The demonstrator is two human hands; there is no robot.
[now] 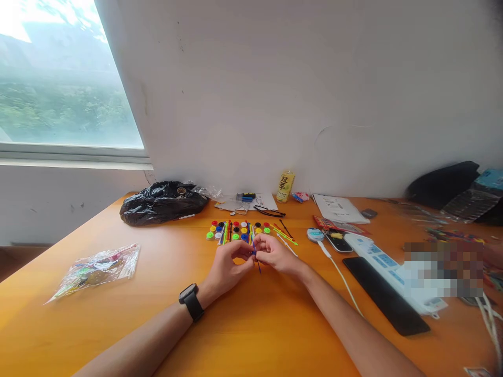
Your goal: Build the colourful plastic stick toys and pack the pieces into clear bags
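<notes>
My left hand [232,262] and my right hand [274,254] meet over the table, thumbs and fingertips pinched together. Between them is a thin blue plastic stick [259,269], its lower end pointing down below the fingers. A small blue part on it is mostly covered by my fingertips. Just beyond the hands lie rows of small coloured plastic discs [236,223] in red, yellow, white, black, green and blue. Among these rows are bundles of coloured plastic sticks [227,232]. A few loose sticks, one of them yellow-green [288,238], lie to the right.
A clear plastic bag of coloured parts [102,266] lies left; a black plastic bag [163,204] sits behind it. A yellow drink bottle [285,186] stands by the wall. Rightward are a white cable [346,277], a black phone-like slab [385,296] and a power strip [379,259].
</notes>
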